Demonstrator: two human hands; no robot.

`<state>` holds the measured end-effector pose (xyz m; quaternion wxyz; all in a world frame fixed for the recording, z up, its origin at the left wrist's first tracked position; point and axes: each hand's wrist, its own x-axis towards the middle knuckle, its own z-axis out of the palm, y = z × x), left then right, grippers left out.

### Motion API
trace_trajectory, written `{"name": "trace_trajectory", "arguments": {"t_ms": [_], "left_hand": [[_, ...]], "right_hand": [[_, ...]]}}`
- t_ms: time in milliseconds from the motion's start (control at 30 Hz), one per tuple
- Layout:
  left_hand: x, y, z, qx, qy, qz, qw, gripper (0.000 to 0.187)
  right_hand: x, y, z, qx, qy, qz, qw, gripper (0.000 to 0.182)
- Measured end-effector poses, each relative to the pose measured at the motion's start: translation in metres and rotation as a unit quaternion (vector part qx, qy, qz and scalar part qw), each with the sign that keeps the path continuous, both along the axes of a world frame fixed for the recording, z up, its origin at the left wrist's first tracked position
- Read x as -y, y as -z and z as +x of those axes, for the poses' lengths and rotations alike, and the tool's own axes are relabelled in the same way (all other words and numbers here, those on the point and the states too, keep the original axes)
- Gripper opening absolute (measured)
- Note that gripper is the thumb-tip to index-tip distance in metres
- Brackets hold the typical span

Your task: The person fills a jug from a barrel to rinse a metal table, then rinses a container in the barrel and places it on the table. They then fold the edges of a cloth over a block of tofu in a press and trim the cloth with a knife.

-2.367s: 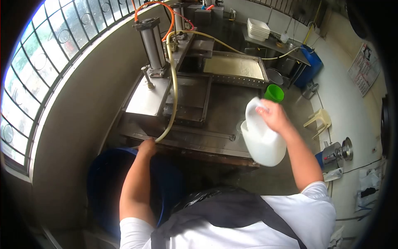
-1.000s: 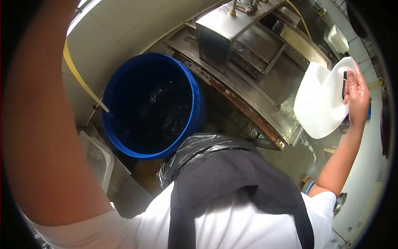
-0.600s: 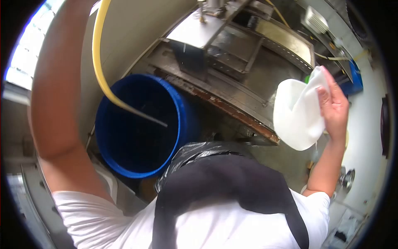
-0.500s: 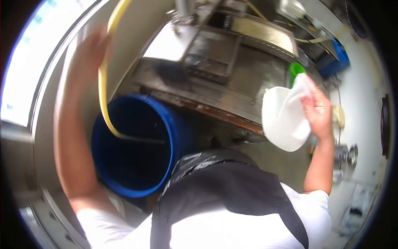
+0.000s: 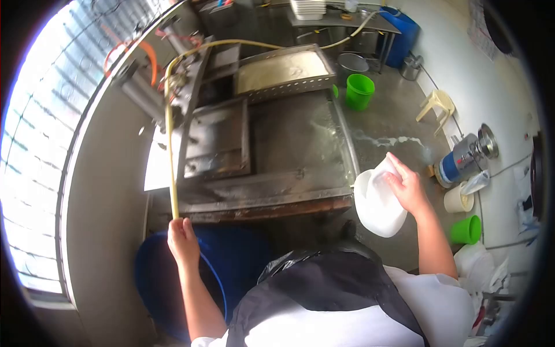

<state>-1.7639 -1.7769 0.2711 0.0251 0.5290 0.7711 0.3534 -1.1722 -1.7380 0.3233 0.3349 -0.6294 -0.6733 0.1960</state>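
My left hand [image 5: 184,242] is closed around a yellow hose [image 5: 171,144], just above a large blue barrel [image 5: 147,272]. From there the hose runs up past the metal table's left end and away across the back. In my right hand [image 5: 410,189] is a white plastic scoop [image 5: 378,209], apparently cut from a jug, gripped by its handle. It is held beside the near right corner of the steel table [image 5: 289,136]. My left forearm covers part of the barrel, and the hose's lower end is out of sight.
A perforated metal tray [image 5: 292,84] with pale contents rests on the table's far part. Beyond the right edge stand a green bucket [image 5: 359,95], a cream stool [image 5: 436,107] and a blender-like machine [image 5: 462,159]. Whitish liquid [image 5: 393,140] streaks the floor.
My left hand has come down from high on the left and now grips the hose above the barrel. The hose end seen inside the barrel no longer shows. My right hand still holds the scoop.
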Motion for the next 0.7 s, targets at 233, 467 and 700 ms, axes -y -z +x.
{"name": "trace_trajectory", "arguments": {"t_ms": [233,467,700], "left_hand": [[-0.092,0.060,0.257,-0.049,0.224,-0.215,0.949,0.029],[-0.170,0.101,0.446,-0.035,0.453,-0.229,0.861,0.043],[-0.261,0.096,0.527,-0.020,0.436,-0.230,0.870,0.051]], "right_hand": [[0.001,0.067,0.158,-0.090,0.055,0.010,0.994,0.061],[-0.037,0.059,0.281,0.024,0.046,-0.102,0.993,0.058],[-0.177,-0.014,0.322,0.154,-0.047,-0.154,0.975,0.056]]}}
